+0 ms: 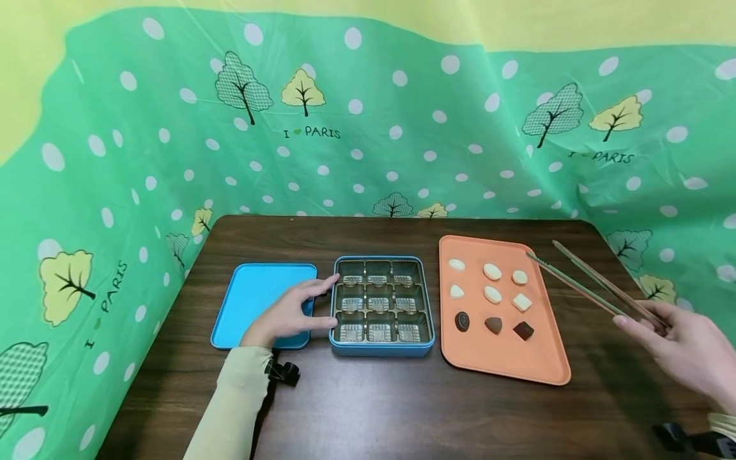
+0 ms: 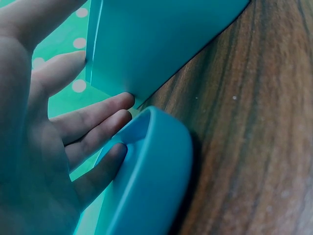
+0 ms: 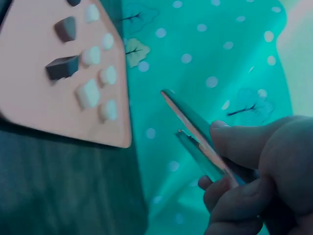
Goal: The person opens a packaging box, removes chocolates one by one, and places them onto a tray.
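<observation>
A blue tin [image 1: 382,350] with a gold divided insert [image 1: 379,300] of bare compartments stands mid-table. My left hand [image 1: 290,313] spreads its fingers at the tin's left side, thumb and fingertips right at the rim, its palm over a blue lid [image 1: 244,306]. In the left wrist view its fingers reach the tin's wall [image 2: 146,44], and the little finger lies at the lid's raised edge [image 2: 168,161]. My right hand [image 1: 681,342] grips metal tongs [image 1: 598,281], their tips apart with nothing between them. They reach toward the right edge of an orange tray [image 1: 500,358].
On the tray lie several white chocolates [image 1: 492,272], along with a dark oval chocolate [image 1: 462,321], a brown one [image 1: 493,325] and a dark square one [image 1: 523,330]. A green dotted cloth [image 1: 368,153] hangs behind the dark wooden table [image 1: 368,409].
</observation>
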`<action>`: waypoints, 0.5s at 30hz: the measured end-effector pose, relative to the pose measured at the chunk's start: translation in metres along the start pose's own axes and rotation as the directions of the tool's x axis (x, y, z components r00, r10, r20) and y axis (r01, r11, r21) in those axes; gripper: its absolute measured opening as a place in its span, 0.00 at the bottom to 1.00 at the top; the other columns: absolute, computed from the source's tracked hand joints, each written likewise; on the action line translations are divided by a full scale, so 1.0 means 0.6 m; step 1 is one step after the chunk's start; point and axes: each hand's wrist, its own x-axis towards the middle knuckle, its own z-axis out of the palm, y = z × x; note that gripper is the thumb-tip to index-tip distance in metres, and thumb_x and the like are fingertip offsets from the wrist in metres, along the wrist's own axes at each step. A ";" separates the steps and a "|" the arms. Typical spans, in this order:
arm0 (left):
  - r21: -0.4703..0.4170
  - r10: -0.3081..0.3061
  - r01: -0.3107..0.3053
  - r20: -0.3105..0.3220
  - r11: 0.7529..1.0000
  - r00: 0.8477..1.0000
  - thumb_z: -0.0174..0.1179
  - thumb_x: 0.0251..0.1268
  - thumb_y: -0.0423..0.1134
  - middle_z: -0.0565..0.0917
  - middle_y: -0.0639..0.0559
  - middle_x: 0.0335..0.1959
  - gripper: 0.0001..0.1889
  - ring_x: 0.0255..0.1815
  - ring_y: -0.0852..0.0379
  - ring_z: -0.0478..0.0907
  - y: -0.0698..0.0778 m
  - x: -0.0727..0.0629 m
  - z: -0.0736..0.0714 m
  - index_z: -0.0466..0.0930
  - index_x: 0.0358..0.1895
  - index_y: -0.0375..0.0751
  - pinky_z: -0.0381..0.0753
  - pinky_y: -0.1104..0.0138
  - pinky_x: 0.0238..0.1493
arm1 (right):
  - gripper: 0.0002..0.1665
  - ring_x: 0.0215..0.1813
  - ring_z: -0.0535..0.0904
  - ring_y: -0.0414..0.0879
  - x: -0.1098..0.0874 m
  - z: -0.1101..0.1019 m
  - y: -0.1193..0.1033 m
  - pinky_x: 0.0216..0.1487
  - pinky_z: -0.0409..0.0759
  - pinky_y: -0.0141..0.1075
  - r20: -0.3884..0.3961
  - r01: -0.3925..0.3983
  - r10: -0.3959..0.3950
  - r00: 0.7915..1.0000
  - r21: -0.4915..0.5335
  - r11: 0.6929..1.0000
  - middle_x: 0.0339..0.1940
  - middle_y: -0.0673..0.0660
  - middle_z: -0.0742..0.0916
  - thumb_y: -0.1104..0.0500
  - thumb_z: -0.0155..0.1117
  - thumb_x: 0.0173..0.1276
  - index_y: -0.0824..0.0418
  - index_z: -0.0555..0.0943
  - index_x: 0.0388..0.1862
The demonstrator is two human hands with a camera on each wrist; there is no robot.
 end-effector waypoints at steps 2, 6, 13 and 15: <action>-0.003 -0.002 0.002 -0.002 1.000 1.000 0.75 0.62 0.59 0.64 0.39 0.81 0.47 0.82 0.35 0.58 0.000 0.000 0.001 0.61 0.83 0.67 0.63 0.34 0.74 | 0.36 0.21 0.64 0.43 0.004 0.013 0.008 0.24 0.61 0.35 0.018 -0.005 0.005 1.000 0.015 1.000 0.23 0.54 0.75 0.43 0.61 0.81 0.80 0.74 0.57; -0.010 -0.011 0.011 -0.003 1.000 1.000 0.75 0.61 0.59 0.64 0.38 0.81 0.47 0.82 0.35 0.58 0.000 0.001 0.002 0.62 0.83 0.67 0.63 0.34 0.74 | 0.44 0.24 0.70 0.45 0.012 0.040 0.026 0.25 0.67 0.37 0.065 -0.042 0.040 0.997 0.029 0.999 0.28 0.58 0.81 0.43 0.59 0.82 0.86 0.68 0.65; -0.015 -0.009 0.009 -0.005 1.000 1.000 0.76 0.61 0.57 0.65 0.40 0.81 0.47 0.81 0.36 0.60 0.000 0.001 0.002 0.62 0.83 0.63 0.64 0.35 0.74 | 0.43 0.29 0.79 0.56 0.021 0.082 0.052 0.27 0.75 0.45 0.116 -0.067 0.061 0.991 0.046 0.997 0.31 0.68 0.83 0.46 0.49 0.86 0.92 0.61 0.64; -0.015 -0.008 0.008 -0.006 1.000 1.000 0.76 0.61 0.57 0.65 0.40 0.81 0.47 0.81 0.36 0.60 0.000 0.001 0.002 0.62 0.83 0.63 0.64 0.35 0.74 | 0.43 0.31 0.81 0.63 0.024 0.090 0.059 0.29 0.77 0.50 0.124 -0.056 0.052 0.991 0.026 0.998 0.32 0.73 0.83 0.47 0.47 0.87 0.93 0.59 0.64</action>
